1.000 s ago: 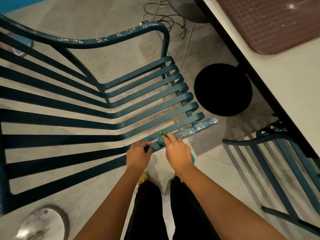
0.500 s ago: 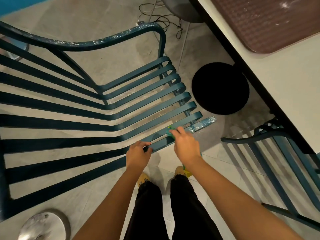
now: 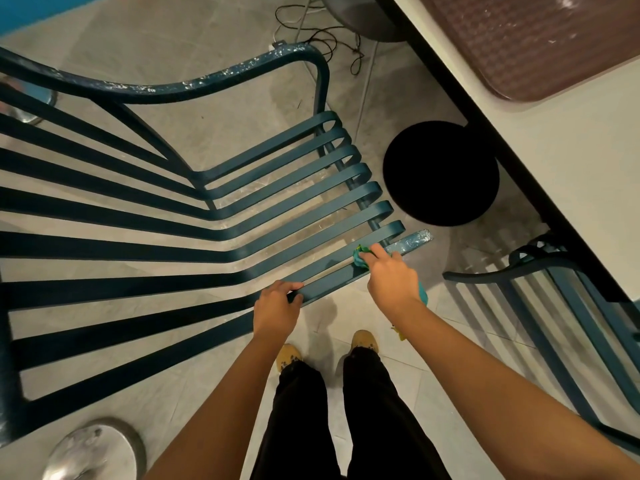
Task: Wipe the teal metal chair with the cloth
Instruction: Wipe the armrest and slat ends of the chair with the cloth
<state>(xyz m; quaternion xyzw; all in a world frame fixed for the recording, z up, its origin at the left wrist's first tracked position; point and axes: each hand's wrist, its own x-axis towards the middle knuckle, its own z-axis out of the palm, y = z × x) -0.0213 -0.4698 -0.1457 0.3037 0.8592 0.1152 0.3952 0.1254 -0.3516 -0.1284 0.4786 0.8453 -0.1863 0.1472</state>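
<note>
The teal metal chair [image 3: 284,199] with long flat slats fills the left and middle of the view, seen from above. My left hand [image 3: 275,311] grips the nearest slat at its edge, fingers curled over it. My right hand [image 3: 391,277] holds a teal cloth [image 3: 360,258] and presses it onto the same slat farther right, close to the slat's dusty, speckled tip [image 3: 414,240]. Part of the cloth hangs below my right wrist.
A black round table base [image 3: 440,173] sits just right of the chair's front. A white table [image 3: 568,161] runs along the right, with a second teal chair [image 3: 540,299] under it. Cables [image 3: 329,39] lie on the tiled floor. A metal disc base [image 3: 93,448] stands at bottom left.
My right hand has slid the cloth along the slat to the right, toward its tip. My left hand keeps its grip at the same spot on the slat.
</note>
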